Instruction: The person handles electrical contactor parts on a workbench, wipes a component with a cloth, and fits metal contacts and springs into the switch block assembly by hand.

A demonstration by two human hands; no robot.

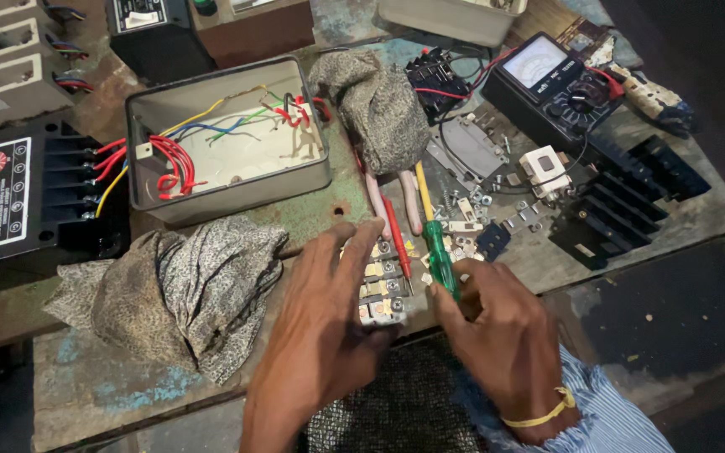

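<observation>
The worn metal bench (312,210), patched with flaking blue paint, carries everything here. At its left edge sits a big black unit (27,197) with a pale label, red and yellow leads running off it into an open grey box (228,180) that holds loose red, blue, green and yellow wires. In front of the box lies a crumpled patterned cloth (169,289); a second cloth of the same pattern (375,109) is bunched just right of the box. Farther right stand a black dial meter (547,88) and, near the bench's right edge, a black finned heat sink (623,201). Small screws, clips and metal plates are scattered between them.

Close to the front edge, the left hand (325,327) lies curled over a pale terminal block (383,289) with rows of brass screws, fingers bent round its left side and holding it down on the bench. The right hand (497,331), a yellow band on its wrist above a striped blue sleeve, is closed round a green-handled screwdriver (440,260); the handle rises out of the fist just right of the block, and its tip is hidden, so I can't tell where it bears. A thin red probe (396,239) lies across the top of the block, beside pink-handled pliers (375,201).
</observation>
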